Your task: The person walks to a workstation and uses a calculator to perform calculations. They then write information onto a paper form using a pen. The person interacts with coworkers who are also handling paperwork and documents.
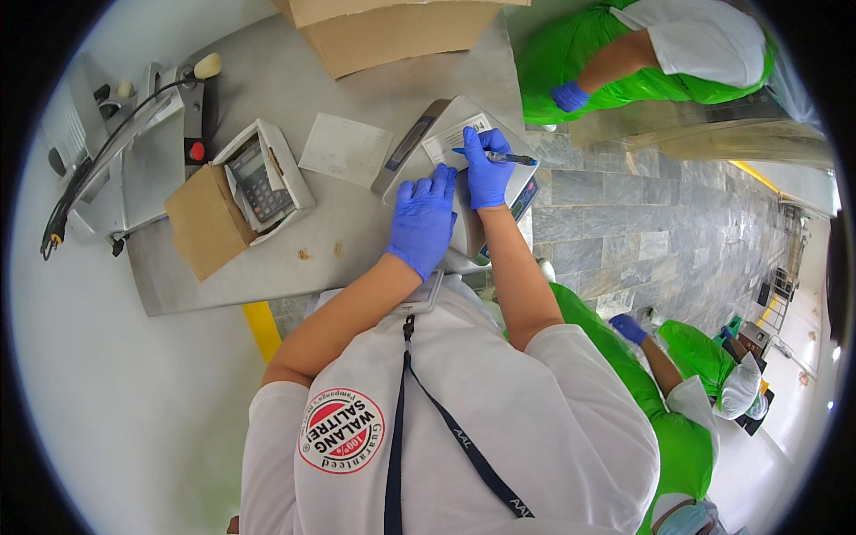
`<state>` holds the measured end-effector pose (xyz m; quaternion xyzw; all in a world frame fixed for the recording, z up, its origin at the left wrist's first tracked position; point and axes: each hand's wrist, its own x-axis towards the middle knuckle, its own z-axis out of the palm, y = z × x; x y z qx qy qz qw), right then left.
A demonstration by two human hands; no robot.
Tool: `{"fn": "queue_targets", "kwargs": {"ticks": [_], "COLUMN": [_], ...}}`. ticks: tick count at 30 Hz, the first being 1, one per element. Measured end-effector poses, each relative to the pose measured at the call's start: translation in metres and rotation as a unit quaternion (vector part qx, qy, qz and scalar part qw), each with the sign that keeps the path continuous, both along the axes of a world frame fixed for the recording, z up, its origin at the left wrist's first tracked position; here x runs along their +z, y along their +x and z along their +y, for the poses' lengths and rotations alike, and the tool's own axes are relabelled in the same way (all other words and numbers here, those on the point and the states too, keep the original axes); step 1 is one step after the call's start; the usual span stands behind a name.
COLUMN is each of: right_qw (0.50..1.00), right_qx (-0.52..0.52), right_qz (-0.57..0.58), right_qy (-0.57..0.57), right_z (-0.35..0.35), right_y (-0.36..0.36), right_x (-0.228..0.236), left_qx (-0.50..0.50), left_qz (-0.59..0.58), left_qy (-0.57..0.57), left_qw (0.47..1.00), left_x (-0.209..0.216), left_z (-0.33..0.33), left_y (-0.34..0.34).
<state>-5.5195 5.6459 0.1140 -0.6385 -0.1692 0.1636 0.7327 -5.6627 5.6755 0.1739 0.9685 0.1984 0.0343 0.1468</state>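
My right hand [489, 171], in a blue glove, grips a dark pen [519, 160] with its fingers curled round it. The pen's tip points left over a small white paper slip [440, 149] that has print and handwriting on it. This slip lies on top of a grey bench scale [457, 110], whose display panel [526, 198] faces the right edge of the table. Also gloved in blue, my left hand [423, 220] lies with its fingers stretched out, their tips at the lower edge of the slip.
Left of the scale, another printed sheet [346, 149] lies on the steel table [259, 62]. A calculator [259, 185] sits in an open carton [301, 183]. A grey machine [160, 160] with a red button stands farther left, a cardboard box [392, 36] behind. Co-workers in green aprons [571, 62] stand at right.
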Motion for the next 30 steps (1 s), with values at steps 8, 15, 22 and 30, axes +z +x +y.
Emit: {"fn": "queue_targets", "kwargs": {"ticks": [8, 15, 22, 30], "right_qw": [0.996, 0.995, 0.998, 0.999], "right_qx": [0.038, 0.017, -0.048, -0.035], "right_qz": [-0.068, -0.084, 0.042, 0.034], "right_qy": [-0.054, -0.049, 0.029, 0.021], "right_z": [0.003, 0.005, 0.002, 0.000], "right_y": [-0.005, -0.005, 0.010, 0.010], "right_x": [0.009, 0.011, 0.007, 0.015], "left_qx": [0.000, 0.002, 0.010, 0.008], "left_qz": [0.017, 0.018, 0.029, 0.019], "left_qy": [-0.001, 0.001, -0.002, -0.017], "left_qw": [1.000, 1.000, 1.000, 1.000], "left_x": [-0.002, -0.004, -0.006, -0.007], "left_z": [0.001, 0.000, -0.002, -0.002], "left_y": [0.000, 0.000, -0.002, -0.004]}}
